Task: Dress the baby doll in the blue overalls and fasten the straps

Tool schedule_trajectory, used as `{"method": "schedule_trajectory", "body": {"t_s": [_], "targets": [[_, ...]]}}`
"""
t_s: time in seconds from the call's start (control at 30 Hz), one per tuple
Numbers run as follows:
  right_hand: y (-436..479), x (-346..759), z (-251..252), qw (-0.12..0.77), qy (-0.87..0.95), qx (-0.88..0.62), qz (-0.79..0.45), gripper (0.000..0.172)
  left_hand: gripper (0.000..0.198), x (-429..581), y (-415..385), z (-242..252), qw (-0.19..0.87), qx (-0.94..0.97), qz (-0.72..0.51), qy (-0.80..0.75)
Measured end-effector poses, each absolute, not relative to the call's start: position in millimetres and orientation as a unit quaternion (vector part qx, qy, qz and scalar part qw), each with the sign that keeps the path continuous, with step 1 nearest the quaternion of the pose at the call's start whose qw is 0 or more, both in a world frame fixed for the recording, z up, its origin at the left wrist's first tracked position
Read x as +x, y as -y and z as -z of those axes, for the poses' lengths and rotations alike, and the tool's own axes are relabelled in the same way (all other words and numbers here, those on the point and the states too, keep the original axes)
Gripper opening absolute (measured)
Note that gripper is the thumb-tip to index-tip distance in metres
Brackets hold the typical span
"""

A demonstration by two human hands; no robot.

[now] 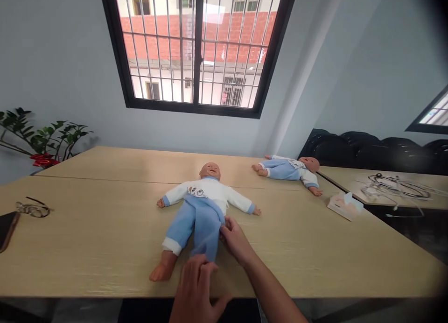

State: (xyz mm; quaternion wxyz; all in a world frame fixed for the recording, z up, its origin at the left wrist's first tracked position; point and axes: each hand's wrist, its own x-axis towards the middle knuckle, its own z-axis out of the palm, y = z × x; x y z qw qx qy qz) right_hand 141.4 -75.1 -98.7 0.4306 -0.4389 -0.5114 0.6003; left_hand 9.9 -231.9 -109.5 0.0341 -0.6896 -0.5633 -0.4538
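A baby doll (210,171) lies on its back on the table, head away from me and arms spread. It wears a white top (213,191) with a cartoon face and light-blue trousers (205,218). My right hand (235,239) is closed on the trouser fabric along the side of the leg on the right. Over the lower end of that same leg is my left hand (198,285), slightly blurred, its fingers bent and thumb held apart. The foot there is hidden, while the other bare foot (163,267) sticks out of its white cuff.
A second doll (289,168), dressed alike, lies at the back right. Near it are a tissue box (346,205) and tangled cables (395,186). Glasses (34,207) and a phone (7,229) lie at the left, by a potted plant (45,138). Black chairs (350,148) stand behind.
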Motion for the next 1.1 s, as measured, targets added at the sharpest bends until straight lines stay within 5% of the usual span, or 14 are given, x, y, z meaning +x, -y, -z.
{"method": "schedule_trajectory", "body": {"t_s": [0.23, 0.6, 0.7, 0.93, 1.1], "targets": [[79.6, 152.9, 82.6, 0.44, 0.512, -0.386, -0.629, 0.033, 0.02, -34.7, 227.0, 134.6, 0.025, -0.682, 0.443, 0.582], [86.0, 179.2, 59.9, 0.316, 0.561, -0.333, -0.689, 0.028, 0.037, -110.5, 249.0, 120.5, -0.273, -0.518, 0.494, 0.642], [84.8, 183.2, 60.3, 0.282, 0.643, -0.378, -0.603, 0.026, 0.042, -131.4, 255.5, 106.2, -0.356, -0.467, 0.535, 0.608], [67.3, 178.1, 71.0, 0.284, 0.747, -0.572, -0.183, 0.02, 0.048, -167.6, 267.8, 80.3, -0.404, -0.426, 0.559, 0.585], [66.9, 170.5, 74.3, 0.334, 0.703, -0.611, -0.142, 0.021, 0.056, -156.6, 269.9, 80.6, -0.401, -0.425, 0.551, 0.596]]}}
